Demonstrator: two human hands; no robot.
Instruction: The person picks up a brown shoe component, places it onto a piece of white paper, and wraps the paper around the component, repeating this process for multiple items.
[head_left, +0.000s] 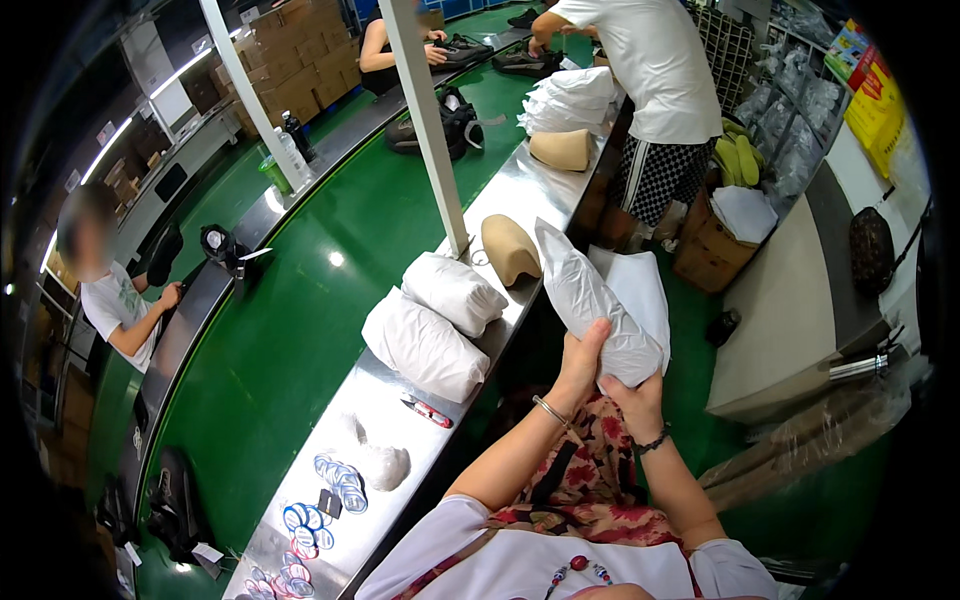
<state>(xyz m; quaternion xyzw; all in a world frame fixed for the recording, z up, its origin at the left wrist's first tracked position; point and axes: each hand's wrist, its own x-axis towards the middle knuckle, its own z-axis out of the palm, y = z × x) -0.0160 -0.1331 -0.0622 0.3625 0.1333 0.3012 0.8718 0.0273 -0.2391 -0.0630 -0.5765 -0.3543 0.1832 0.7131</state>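
Left hand has got the white packet by one side, right hand grips the near end; it points lengthwise away, leaning left toward the worktop.

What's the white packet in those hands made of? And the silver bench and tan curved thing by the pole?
White packet: wrapping probably thin plastic or paper, slightly shiny, with creases all over.
Silver bench: likely smooth metal, because it gleams.
Tan curved piece: maybe foam or card; it looks matte and holds its curve, but I can't tell which.
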